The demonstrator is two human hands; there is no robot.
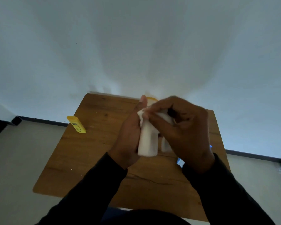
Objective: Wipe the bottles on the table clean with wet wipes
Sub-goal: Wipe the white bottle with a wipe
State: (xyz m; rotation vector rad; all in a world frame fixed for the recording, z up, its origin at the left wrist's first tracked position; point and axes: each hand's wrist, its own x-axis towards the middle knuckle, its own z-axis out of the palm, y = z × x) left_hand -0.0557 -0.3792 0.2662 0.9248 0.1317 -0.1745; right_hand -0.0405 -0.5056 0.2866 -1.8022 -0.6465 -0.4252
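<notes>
The left hand [130, 135] grips a white bottle [148, 142] from its left side, thumb pointing up past the top, holding it above the middle of the wooden table [91, 159]. The right hand [183, 127] curls over the bottle's upper end, its fingers pinching a crumpled white wet wipe [142, 115] against it. Behind the hands, at the table's far edge, a sliver of something yellow [152, 99] shows; what it is cannot be told. A yellow bottle [76, 124] lies on its side at the far left edge of the table, well apart from the hands. Something blue [180, 162] peeks out beneath the right wrist.
</notes>
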